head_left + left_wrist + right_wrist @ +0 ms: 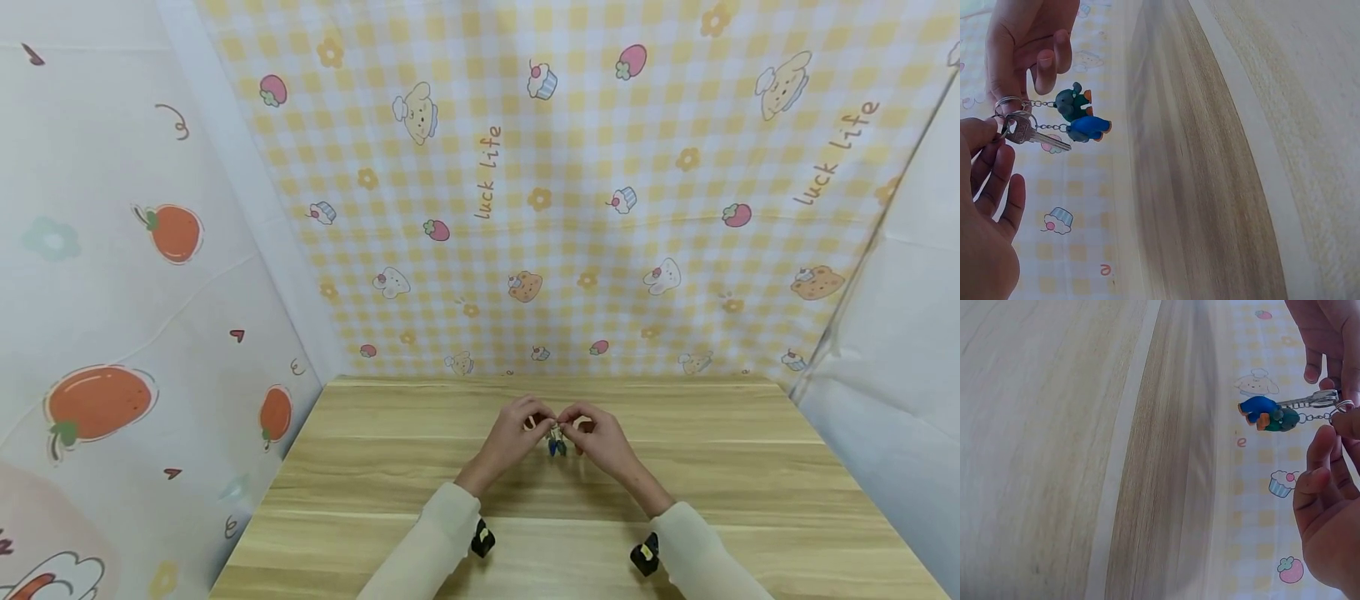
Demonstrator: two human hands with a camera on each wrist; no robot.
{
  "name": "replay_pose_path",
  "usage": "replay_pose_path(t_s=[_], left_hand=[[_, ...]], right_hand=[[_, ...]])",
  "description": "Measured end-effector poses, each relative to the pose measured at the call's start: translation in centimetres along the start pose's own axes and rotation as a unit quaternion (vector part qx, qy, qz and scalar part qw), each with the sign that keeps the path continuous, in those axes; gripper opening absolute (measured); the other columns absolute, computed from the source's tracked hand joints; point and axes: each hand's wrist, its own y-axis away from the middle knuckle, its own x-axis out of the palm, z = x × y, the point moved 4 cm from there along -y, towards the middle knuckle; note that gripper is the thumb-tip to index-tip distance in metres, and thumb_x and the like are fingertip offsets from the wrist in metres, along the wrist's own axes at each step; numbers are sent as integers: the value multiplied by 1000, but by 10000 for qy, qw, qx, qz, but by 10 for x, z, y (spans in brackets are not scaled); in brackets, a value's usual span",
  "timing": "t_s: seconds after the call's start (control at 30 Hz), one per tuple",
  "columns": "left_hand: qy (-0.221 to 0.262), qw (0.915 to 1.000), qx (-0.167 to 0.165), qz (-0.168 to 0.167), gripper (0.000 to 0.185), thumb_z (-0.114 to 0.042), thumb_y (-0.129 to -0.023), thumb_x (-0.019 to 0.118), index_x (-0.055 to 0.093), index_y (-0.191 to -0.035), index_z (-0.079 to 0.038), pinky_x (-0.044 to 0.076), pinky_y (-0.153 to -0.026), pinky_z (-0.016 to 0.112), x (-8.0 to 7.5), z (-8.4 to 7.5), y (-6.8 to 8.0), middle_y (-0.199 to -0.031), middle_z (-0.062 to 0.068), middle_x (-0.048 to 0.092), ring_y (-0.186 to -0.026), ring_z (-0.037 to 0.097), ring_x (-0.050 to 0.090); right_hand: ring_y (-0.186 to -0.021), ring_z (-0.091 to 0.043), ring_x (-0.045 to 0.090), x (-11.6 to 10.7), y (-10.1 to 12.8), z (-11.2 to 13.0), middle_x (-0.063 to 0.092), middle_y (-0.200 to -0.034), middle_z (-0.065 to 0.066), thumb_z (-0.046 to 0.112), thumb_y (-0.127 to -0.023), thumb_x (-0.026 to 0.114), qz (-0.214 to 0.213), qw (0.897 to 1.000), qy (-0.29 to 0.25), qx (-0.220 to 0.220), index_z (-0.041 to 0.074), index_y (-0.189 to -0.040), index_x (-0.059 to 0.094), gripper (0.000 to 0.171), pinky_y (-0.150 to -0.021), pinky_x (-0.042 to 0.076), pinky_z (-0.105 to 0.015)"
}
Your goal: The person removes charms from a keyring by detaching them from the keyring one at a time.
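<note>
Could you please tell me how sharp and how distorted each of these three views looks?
Head view: wide-angle bend in the walls, even light, keyring tiny between the left hand and right hand. Left wrist view: keyring sharp, table smeared. Right wrist view: the same soft, streaky table, charms clear.

The wooden table (pixel 375 500) lies bare on every side of the left hand (pixel 510 437) and right hand (pixel 603 442), so either could pass outward, forward or back across it. Between the two hands hangs a keyring (pixel 1013 112) with a silver key (pixel 1038 136) and two small figures, green (pixel 1072 103) and blue (pixel 1088 128), filling that gap. The patterned backdrop (pixel 570 208) closes the far edge, with sheets rising along the left and right edges.
</note>
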Motion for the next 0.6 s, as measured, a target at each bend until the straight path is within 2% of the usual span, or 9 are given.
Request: replay_pose_path(t_s=[0.23,0.43,0.6], left_hand=[[150,9997,-82,162,8,-15,-104,70,77,-105,-11,54,-76,19,0,0,1,-100,3,74,-88,8,64],[95,9999,-111,88,8,-15,-105,70,77,-105,-12,55,-76,19,-2,1,2,-102,2,74,-88,7,62],[69,9999,-152,36,8,-15,-105,70,77,-106,-12,55,-75,19,-3,1,2,-103,3,74,-87,7,62]], right_hand=[[-56,-29,58,-1,-1,-3,67,-100,-11,10,-103,70,-204,9992,68,331,8,-105,73,4,-51,44,-25],[-57,-32,59,0,-2,-4,67,-100,-12,13,-104,70,-136,9994,42,313,8,-106,73,6,-52,46,-25],[-60,-41,59,2,-1,-4,67,-104,-14,14,-106,68,-15,9996,-31,281,7,-110,71,9,-53,47,-26]])
